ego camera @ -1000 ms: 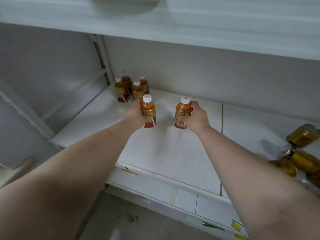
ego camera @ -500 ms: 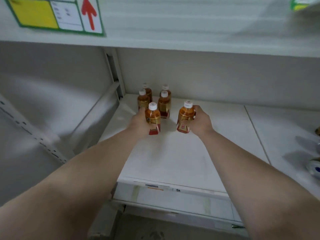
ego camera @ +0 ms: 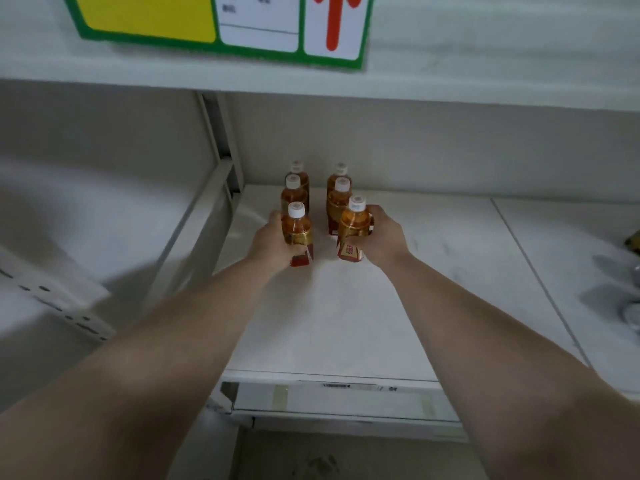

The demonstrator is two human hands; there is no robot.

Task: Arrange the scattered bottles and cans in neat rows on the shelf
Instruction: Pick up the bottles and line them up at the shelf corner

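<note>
**Two more bottles at the rows**

Four amber bottles stand upright in two short rows on the white shelf. Just in front of those four, the left grip holds a left bottle and the right grip holds a right bottle, each lined up with a row.

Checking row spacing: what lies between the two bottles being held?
Only bare shelf lies between the left bottle and the right bottle, seen in the head view.
</note>
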